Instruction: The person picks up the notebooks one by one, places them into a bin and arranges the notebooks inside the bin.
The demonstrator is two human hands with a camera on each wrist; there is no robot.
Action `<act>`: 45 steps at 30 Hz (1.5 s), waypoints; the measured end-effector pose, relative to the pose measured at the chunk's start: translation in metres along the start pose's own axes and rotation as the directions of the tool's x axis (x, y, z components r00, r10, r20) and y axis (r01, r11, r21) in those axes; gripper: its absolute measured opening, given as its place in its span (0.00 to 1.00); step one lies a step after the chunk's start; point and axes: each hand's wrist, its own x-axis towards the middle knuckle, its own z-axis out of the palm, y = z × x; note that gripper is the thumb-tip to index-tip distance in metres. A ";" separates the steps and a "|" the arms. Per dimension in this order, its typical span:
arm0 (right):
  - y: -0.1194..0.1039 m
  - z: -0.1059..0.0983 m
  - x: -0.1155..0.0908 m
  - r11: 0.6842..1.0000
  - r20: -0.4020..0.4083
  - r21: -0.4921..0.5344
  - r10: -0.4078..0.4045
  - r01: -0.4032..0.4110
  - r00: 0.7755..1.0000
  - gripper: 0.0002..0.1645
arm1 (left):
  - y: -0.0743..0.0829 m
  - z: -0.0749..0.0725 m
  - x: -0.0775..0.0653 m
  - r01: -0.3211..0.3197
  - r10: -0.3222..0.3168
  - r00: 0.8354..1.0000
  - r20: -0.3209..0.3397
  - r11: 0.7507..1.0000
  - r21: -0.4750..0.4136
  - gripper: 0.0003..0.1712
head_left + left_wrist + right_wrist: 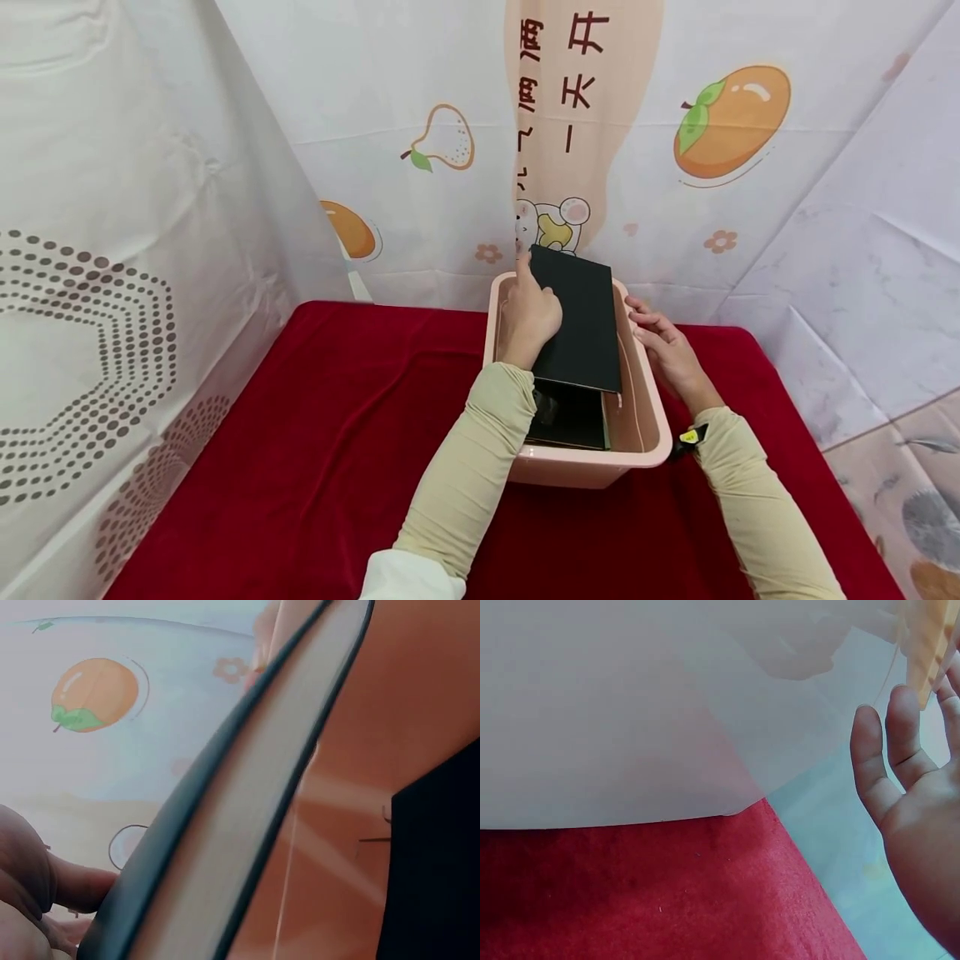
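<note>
A thick black hardcover book [577, 321] stands tilted in a pink plastic bin [652, 417], its far end rising above the rim. My left hand [531, 317] holds this book by its left side, with the index finger stretched toward the far corner. In the left wrist view, the pale page edges of the book [247, 795] run between two dark covers. Lower in the bin lies another black, book-like item [566, 417], partly covered. At the bin's right side, my right hand [671, 354] grips the rim, its fingers [868, 742] against the outer wall.
The bin stands on a red cloth-covered table [360, 433], near its back edge. Printed white curtains [337, 75] hang close behind the table and along both sides. A black band with a yellow tag [692, 437] is on the right wrist.
</note>
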 end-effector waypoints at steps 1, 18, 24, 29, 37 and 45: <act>0.000 0.000 0.000 1.000 -0.006 -0.003 -0.001 0.001 1.000 0.16 | -0.001 0.001 0.000 0.004 -0.004 1.000 0.006 1.000 0.009 0.36; 0.002 0.002 0.001 1.000 -0.022 -0.018 0.013 -0.014 1.000 0.18 | -0.013 0.014 0.000 0.043 -0.054 0.995 0.085 0.992 0.120 0.35; 0.002 0.003 0.001 1.000 -0.034 -0.007 0.013 -0.013 0.999 0.18 | -0.017 0.016 0.001 0.030 -0.049 0.993 0.107 0.984 0.175 0.36; 0.003 0.003 0.000 1.000 -0.031 0.025 0.002 -0.001 1.000 0.16 | -0.018 0.019 0.000 0.021 -0.055 0.986 0.155 0.976 0.217 0.36; 0.004 0.004 -0.002 1.000 -0.033 0.025 0.006 -0.005 0.999 0.16 | -0.021 0.019 -0.003 0.033 -0.078 0.981 0.179 0.970 0.240 0.40; 0.001 0.004 -0.001 0.999 -0.048 0.032 0.021 -0.020 0.999 0.16 | -0.023 0.024 -0.003 0.076 -0.142 0.967 0.213 0.953 0.293 0.44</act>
